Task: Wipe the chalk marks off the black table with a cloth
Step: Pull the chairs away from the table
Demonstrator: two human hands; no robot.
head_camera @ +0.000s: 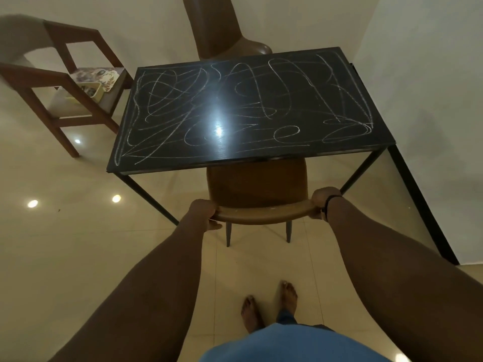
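The black table (363,147) stands ahead of me, its whole top covered with white chalk scribbles (170,100). A brown chair (257,189) is tucked under the table's near edge. My left hand (202,212) grips the left end of the chair's curved backrest, and my right hand (324,201), with a dark band at the wrist, grips the right end. No cloth is in view.
A second brown chair (222,30) stands at the table's far side. A wooden side chair (70,82) holding a patterned tray and a small tub is at the left. A white wall runs along the right. My bare feet (269,307) stand on glossy tiles.
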